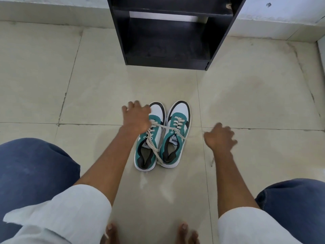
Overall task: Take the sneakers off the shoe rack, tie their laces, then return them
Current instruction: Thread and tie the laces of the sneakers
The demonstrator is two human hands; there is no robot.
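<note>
On the pale tiled floor (88,76), between your knees and the black open-fronted shoe rack (168,32), the pair of teal, white and black lace-up sneakers (161,136) stood side by side, soles down and touching along their inner edges. Their long axes ran almost straight away from you, toes pointing at the rack, heel openings toward your bare feet. The cream laces (154,136) lay loose: one strand crossed from the left shoe over the tongue of the right one, and another trailed down into the left shoe's opening. No bow was visible, so the tying step was, by my reading, not yet done.

Your left hand (136,117) was the nearer one. It hung over the toe half of the left shoe, fingers spread and curled downward; it covered the start of the crossing strand, so whether it pinched that strand could not be told. Your right hand (219,136) was clear of the pair, out to their right above bare tile, fingers loosely curled, blurred, holding nothing visible.

For the coming move, the sneakers lay to the left of your right hand, which would have to travel inward to reach the laces.
</note>
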